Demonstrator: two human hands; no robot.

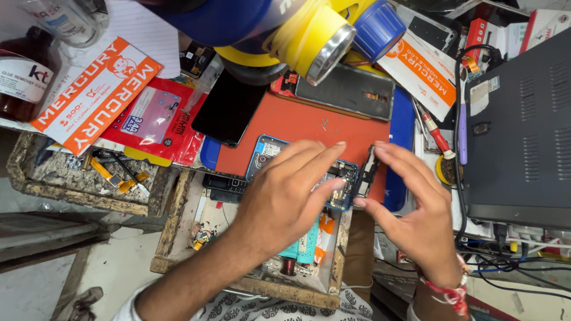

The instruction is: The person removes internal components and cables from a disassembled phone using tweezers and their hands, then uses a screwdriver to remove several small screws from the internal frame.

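An opened blue-framed phone (pixel 266 153) lies on an orange-red work mat (pixel 309 122), its circuit boards showing. My left hand (pixel 285 196) rests flat over the phone's middle, fingers stretched toward its right end. My right hand (pixel 416 208) pinches a small dark part (pixel 367 169) between thumb and fingertips at the phone's right edge. Much of the phone is hidden under my left hand.
A black phone screen (pixel 229 110) and a dark back panel (pixel 345 89) lie at the mat's far side. Orange-and-white packets (pixel 89 89), a brown bottle (pixel 24 74), a red-handled screwdriver (pixel 437 134), a black metal box (pixel 520 131) and an open wooden drawer (pixel 178 214) of parts surround it.
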